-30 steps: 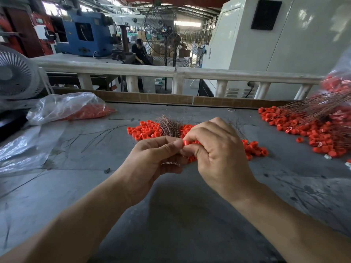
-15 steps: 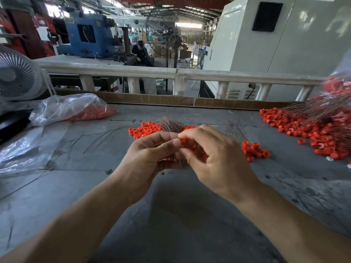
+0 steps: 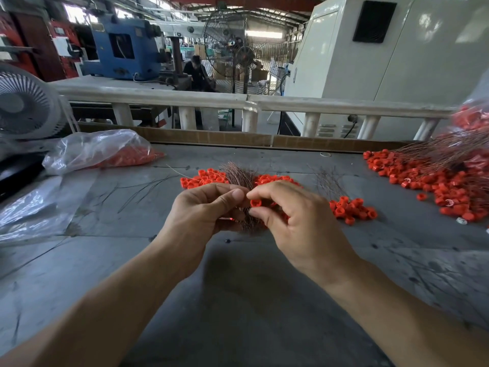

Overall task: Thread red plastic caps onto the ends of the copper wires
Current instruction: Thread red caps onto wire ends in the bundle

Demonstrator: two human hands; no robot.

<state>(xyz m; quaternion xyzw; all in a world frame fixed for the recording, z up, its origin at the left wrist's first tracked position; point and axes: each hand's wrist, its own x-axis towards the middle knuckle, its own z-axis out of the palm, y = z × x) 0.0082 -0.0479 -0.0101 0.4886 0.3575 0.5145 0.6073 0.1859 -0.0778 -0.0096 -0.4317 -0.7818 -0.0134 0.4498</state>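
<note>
My left hand [image 3: 203, 213] grips a bundle of thin copper wires [image 3: 239, 176] that fans out above and below the fist. My right hand [image 3: 296, 221] pinches one red plastic cap [image 3: 255, 202] between thumb and forefinger, right against my left thumb tip. Loose red caps [image 3: 205, 178] lie in a heap behind both hands, and more red caps [image 3: 352, 209] sit just to the right of my right hand. Whether a wire end is inside the pinched cap is hidden.
A large pile of capped wires and red caps [image 3: 436, 178] covers the table's right side. A clear bag of caps [image 3: 105, 152] and flat plastic sheet [image 3: 34, 210] lie left. Stray wires [image 3: 143, 186] lie on the grey table [image 3: 238, 300]. A cardboard edge [image 3: 211, 139] borders the back.
My right hand has opened out a little and shifted right, so the pinched red cap now shows between its fingertips. My left hand stays where it was, holding the wires.
</note>
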